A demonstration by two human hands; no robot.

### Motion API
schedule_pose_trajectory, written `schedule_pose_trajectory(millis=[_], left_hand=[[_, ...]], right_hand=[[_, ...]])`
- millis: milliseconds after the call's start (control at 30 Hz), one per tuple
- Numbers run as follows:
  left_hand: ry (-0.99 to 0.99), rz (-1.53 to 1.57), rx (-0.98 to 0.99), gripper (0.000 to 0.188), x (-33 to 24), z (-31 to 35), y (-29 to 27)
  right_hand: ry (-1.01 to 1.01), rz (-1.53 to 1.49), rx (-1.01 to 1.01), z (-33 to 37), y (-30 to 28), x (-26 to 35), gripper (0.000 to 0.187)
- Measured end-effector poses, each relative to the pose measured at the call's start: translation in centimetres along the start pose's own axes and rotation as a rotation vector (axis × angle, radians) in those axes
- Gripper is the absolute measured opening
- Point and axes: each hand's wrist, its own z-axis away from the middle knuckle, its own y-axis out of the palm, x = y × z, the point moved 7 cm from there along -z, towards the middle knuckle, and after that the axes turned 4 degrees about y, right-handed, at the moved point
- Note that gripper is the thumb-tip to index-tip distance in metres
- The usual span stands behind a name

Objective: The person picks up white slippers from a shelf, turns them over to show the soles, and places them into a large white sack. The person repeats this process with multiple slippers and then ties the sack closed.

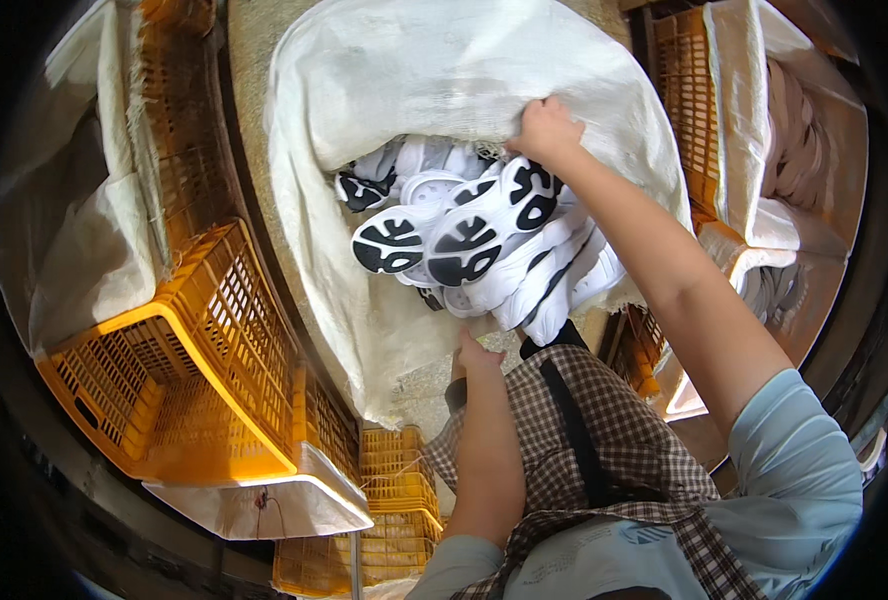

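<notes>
A large white woven sack (394,90) lies with its mouth toward me. White shoe soles with black tread patches (464,245) are heaped in the mouth, several overlapping and tilted. My right hand (549,130) is closed on the sack's far rim, to the right above the soles. Lower down, my left hand (481,357) is just below the near side of the heap, one finger stretched upward and the thumb apart. Its other fingers are partly hidden, and I see nothing held in it. Whether it touches the sack's near edge is unclear.
A yellow plastic crate (179,370) lies on its side at left, with more yellow crates (399,490) below it. At right stand lined crates, one with pinkish-brown pieces (796,135), another with grey pieces (769,290). Speckled floor (254,120) shows beside the sack.
</notes>
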Motion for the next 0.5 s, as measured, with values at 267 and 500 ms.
schedule_pose_trajectory(millis=[267,500], left_hand=[[-0.014,0.273,-0.074,0.043,1.5,-4.7,-1.1],[0.143,0.263,0.140,0.049,3.4,8.5,-1.8]], right_hand=[[-0.281,-0.166,-0.208,-2.7,2.0,-1.4,0.025],[0.060,-1.337,-0.257,-1.4,-0.7,-9.5,0.032]])
